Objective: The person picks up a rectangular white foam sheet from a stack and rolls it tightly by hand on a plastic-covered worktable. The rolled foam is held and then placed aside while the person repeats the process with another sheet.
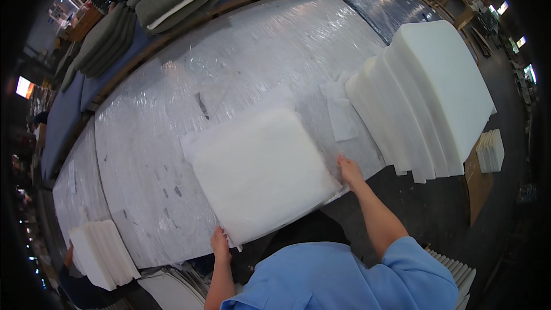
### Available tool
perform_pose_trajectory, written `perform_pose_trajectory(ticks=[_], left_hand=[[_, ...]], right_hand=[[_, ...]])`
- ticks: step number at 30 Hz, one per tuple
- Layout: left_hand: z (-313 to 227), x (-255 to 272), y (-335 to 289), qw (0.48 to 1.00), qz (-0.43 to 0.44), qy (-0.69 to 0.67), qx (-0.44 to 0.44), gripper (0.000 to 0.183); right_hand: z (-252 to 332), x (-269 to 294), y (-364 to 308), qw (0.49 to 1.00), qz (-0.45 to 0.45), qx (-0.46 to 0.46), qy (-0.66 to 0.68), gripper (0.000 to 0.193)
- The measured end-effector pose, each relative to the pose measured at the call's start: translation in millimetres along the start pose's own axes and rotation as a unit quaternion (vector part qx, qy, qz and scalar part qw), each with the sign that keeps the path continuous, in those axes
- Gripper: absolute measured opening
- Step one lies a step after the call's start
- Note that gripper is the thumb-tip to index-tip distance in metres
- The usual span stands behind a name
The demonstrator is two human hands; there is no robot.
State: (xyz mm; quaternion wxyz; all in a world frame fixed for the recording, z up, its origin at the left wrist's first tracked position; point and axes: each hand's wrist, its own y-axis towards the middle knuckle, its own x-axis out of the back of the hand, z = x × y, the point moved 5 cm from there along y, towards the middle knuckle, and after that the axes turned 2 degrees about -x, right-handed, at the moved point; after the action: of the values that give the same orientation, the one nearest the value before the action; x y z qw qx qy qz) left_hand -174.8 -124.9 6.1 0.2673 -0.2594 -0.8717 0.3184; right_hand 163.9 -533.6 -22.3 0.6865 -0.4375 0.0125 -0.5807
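Left hand (220, 243) and right hand (348, 171) are pinching the white pad (264, 172) I'm watching; white slabs (445, 80) are sitting right of both.

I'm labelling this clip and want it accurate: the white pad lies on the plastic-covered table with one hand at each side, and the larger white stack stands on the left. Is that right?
Not quite: the head view shows the larger white stack on the right. The white pad does lie on the plastic-covered table, with one hand at each side.
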Motion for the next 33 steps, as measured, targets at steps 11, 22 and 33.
perform_pose_trajectory(ticks=[11, 22, 33], left_hand=[[36.9, -11.6, 0.6, 0.996, 0.033, -0.06, 0.055, 0.059], [44.5, -37.3, 7.9, 0.916, 0.077, -0.36, 0.156, 0.064], [15.2, 8.8, 18.7, 0.989, -0.072, 0.128, -0.026, 0.054]], right_hand=[[-23.6, -42.8, -47.8, 0.998, -0.024, -0.033, -0.037, 0.07], [-32.6, -65.3, -11.6, 0.99, 0.048, -0.041, 0.128, 0.067], [9.5, -34.7, -33.0, 0.997, 0.009, 0.076, -0.01, 0.058]])
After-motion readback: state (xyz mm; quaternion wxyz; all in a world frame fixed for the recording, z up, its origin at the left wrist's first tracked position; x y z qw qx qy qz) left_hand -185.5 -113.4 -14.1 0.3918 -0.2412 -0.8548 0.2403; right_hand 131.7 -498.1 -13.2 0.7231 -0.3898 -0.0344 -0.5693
